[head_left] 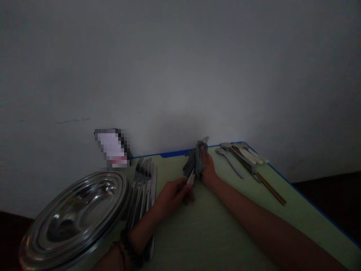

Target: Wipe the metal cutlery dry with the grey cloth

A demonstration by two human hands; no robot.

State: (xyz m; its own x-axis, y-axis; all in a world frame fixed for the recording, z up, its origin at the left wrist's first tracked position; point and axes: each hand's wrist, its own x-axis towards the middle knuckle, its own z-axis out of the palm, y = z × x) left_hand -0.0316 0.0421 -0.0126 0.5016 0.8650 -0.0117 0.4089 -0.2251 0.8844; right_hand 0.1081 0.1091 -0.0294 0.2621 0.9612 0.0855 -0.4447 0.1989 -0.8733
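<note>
My left hand (173, 195) is closed round the pale handle of a table knife (191, 177), whose blade tip pokes out at the top of a grey cloth (194, 162). My right hand (208, 170) grips that cloth, wrapped about the blade. Both hands meet over a pale green table (214, 229) near its far edge.
A row of several knives (143, 184) lies left of my hands, beside a stack of oval steel trays (76, 214). Spoons, forks and other cutlery (245, 158) lie at the far right. A blurred-out object (112, 147) stands by the white wall. The table has a blue rim.
</note>
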